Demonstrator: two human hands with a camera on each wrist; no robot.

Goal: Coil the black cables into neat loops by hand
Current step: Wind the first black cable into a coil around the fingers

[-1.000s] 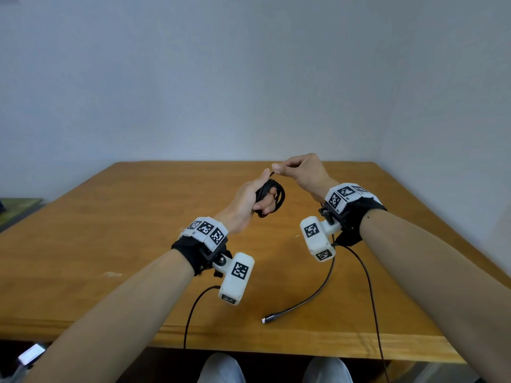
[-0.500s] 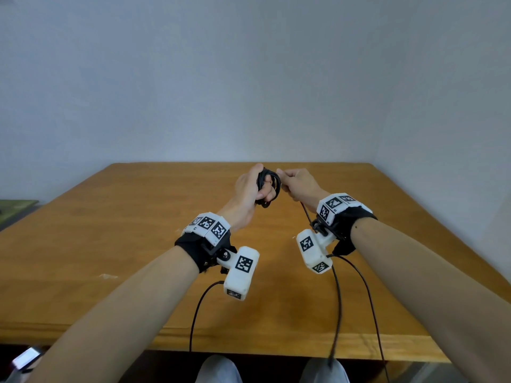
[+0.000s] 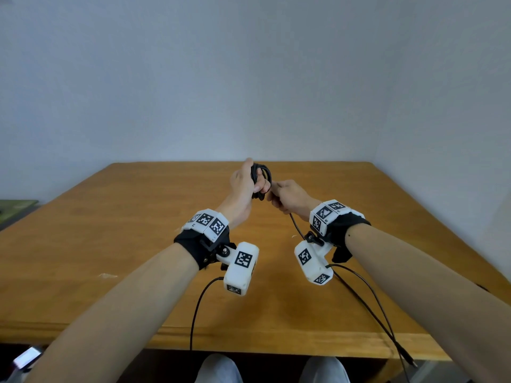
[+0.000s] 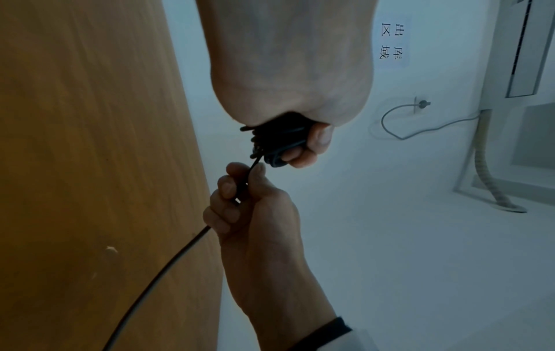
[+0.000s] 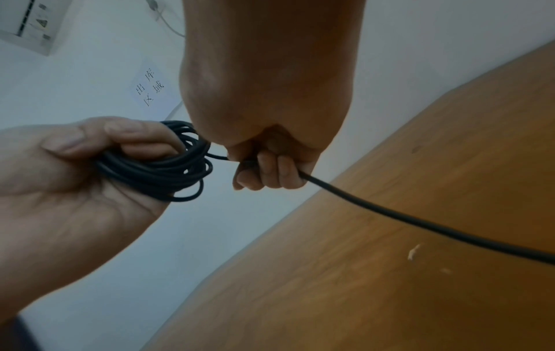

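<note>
The left hand (image 3: 243, 183) grips a thin black cable (image 5: 168, 166), already wound into a tight bundle of several round loops, held up above the wooden bench (image 3: 110, 244). Just beside it, the right hand (image 3: 290, 196) is closed round the cable's free strand, which trails back beneath that wrist.

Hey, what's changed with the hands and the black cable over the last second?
The right hand dropped from above the coil to just beside it, sliding along the black cable. The loose end that lay on the table got dragged off the near edge and now hangs there. The left hand rose slightly. Both hands kept their grips: left on coil, right on cable.
</note>
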